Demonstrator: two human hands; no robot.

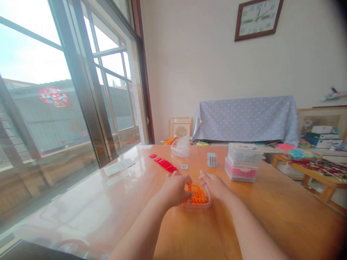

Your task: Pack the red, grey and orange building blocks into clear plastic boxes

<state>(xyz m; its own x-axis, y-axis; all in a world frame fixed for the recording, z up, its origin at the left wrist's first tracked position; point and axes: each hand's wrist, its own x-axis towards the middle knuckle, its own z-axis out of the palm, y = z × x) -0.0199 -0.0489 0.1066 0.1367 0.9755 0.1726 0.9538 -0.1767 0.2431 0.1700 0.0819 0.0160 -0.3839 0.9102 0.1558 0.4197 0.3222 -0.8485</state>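
A person's two bare forearms reach forward over a glossy wooden surface (271, 216) beside a large window. Between the hands sits a shallow clear plastic tray (195, 206) filled with small orange plastic interlocking pieces (197, 195).

The left hand (175, 189) lies at about nine o'clock from the tray, knuckles up, its fingers curled down over the tray's left edge and into the orange pieces; its grip looks closed around some of them, though the fingertips are hidden, so what it pinches cannot be told. The right hand (214, 184) rests at about two o'clock from the tray, touching its far right rim, fingers loosely open and holding nothing. The left hand is the one in the pieces.

The orange pieces look flat, toothed and heaped without order.

Farther off, at eleven o'clock from the tray, a row of red plastic pieces (165, 163) runs diagonally away. At one o'clock stand a small grey block stack (211, 159) and two stacked lidded plastic boxes (242, 161), the lower one pink.
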